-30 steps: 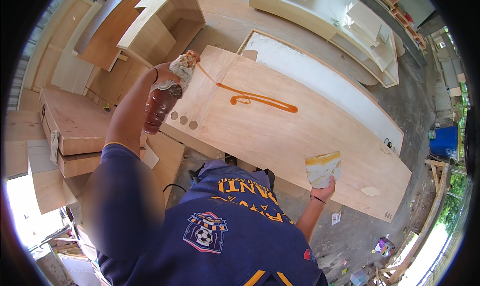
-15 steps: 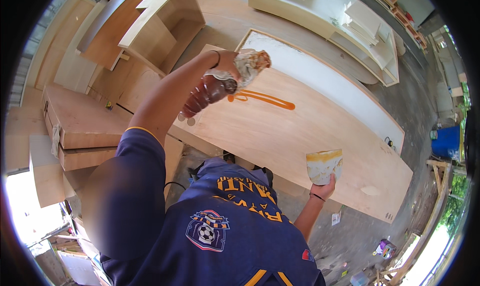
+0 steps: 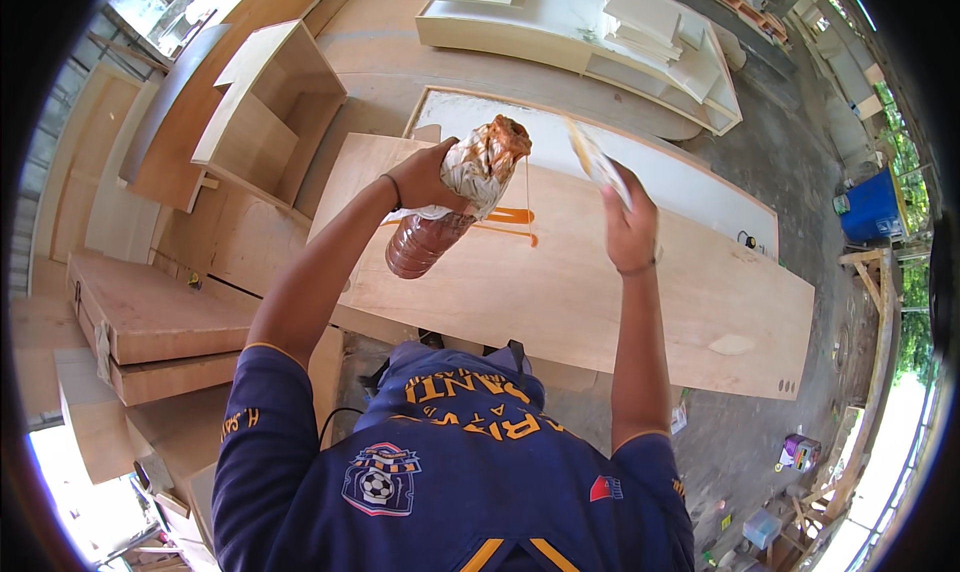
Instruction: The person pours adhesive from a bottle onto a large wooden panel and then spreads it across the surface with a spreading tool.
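My left hand (image 3: 425,177) grips a plastic bottle (image 3: 455,200) of brown glue, wrapped partly in crumpled plastic and tipped so its mouth points right. A thin strand of glue hangs from the mouth toward an orange-brown glue line (image 3: 505,219) on the long plywood board (image 3: 640,302) below. My right hand (image 3: 628,227) is raised over the board and holds a thin flat pale scraper card (image 3: 595,157) just right of the bottle's mouth.
An open plywood cabinet box (image 3: 268,102) stands at upper left. A white panel (image 3: 690,187) lies behind the board, pale shelving units (image 3: 600,27) farther back. Stacked boards (image 3: 150,322) sit at left. A blue barrel (image 3: 872,207) and small cans (image 3: 797,452) stand at right.
My left hand swung the bottle rightward over the board and tipped it. My right hand rose from the board's near edge with the scraper card up beside the bottle's mouth.
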Available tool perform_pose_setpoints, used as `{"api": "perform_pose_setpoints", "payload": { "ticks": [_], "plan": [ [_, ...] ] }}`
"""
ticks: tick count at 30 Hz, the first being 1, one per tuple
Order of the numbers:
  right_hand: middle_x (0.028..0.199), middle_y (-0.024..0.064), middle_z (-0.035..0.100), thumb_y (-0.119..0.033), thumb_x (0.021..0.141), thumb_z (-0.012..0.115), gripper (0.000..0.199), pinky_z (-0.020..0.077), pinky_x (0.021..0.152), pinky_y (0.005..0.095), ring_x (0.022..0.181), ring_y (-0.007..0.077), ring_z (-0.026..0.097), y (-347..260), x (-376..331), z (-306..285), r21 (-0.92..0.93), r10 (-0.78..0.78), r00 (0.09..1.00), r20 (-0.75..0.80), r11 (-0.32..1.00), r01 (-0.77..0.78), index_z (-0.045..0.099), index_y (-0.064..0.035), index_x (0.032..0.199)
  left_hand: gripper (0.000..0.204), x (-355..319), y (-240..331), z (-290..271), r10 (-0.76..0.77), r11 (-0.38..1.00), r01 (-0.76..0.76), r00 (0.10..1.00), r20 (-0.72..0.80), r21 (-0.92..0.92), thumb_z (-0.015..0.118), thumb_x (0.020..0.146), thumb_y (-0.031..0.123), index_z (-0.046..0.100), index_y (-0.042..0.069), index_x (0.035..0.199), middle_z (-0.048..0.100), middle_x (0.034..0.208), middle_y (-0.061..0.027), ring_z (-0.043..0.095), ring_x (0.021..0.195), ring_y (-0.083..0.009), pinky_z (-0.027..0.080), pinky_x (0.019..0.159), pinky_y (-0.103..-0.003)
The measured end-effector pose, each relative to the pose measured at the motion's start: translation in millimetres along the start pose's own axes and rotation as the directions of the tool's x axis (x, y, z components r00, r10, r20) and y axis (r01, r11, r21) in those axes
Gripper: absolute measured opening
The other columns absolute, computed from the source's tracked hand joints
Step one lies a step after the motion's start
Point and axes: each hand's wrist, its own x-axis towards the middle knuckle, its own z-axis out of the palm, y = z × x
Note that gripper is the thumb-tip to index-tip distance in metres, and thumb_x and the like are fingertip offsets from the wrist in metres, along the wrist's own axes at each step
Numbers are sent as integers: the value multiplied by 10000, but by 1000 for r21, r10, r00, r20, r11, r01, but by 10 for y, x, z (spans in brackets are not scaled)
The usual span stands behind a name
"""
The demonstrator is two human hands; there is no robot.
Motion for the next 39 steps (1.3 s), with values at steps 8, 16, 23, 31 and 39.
{"api": "perform_pose_setpoints", "payload": {
  "ticks": [8, 16, 23, 31, 39],
  "plan": [
    [1005, 179, 644, -72, 875, 497, 291, 459, 837, 308, 936, 280, 619, 514, -128, 442, 2, 8, 911, 412, 1000, -10, 572, -39, 1154, 877, -625, -265, 99, -146, 954, 55, 944, -295, -296, 841, 530, 288, 422, 20, 1252, 618, 1069, -150, 594, 1001, -247, 449, 903, -344],
    [1043, 207, 626, -63, 844, 493, 345, 464, 846, 352, 974, 346, 605, 1383, -411, 854, -292, 350, 850, 393, 924, -245, 535, -45, 1186, 836, -1756, -960, 209, -336, 939, 218, 748, -573, -266, 834, 535, 308, 433, 29, 1213, 609, 1077, -152, 589, 1033, -241, 452, 898, -346],
    [1157, 133, 585, 3, 808, 475, 421, 406, 940, 318, 1071, 226, 549, 1851, -710, 1328, -116, 530, 745, 405, 838, -533, 497, 21, 1228, 875, -2832, -1526, 621, -595, 796, 117, 332, -732, -594, 836, 572, 230, 351, 1, 1263, 559, 1176, -122, 558, 1088, -220, 445, 935, -351],
    [1194, 125, 553, 61, 789, 460, 470, 426, 933, 335, 1080, 239, 541, 2458, -1456, 2160, 2, 770, 593, 234, 610, -792, 455, 43, 1259, 795, -3970, -3016, 1303, -737, 620, 273, -117, -665, -735, 814, 622, 114, 354, 10, 1262, 534, 1181, -111, 554, 1068, -208, 454, 927, -340],
    [1264, 177, 494, 9, 836, 480, 486, 433, 939, 385, 1093, 293, 533, 2533, -1603, 3171, -42, 805, 591, -59, 589, -807, 382, 44, 1311, 829, -4596, -4944, 1763, -713, 484, 269, -430, -553, -833, 859, 585, 180, 391, -13, 1242, 532, 1191, -110, 544, 1055, -201, 431, 914, -307]
  ]
}}
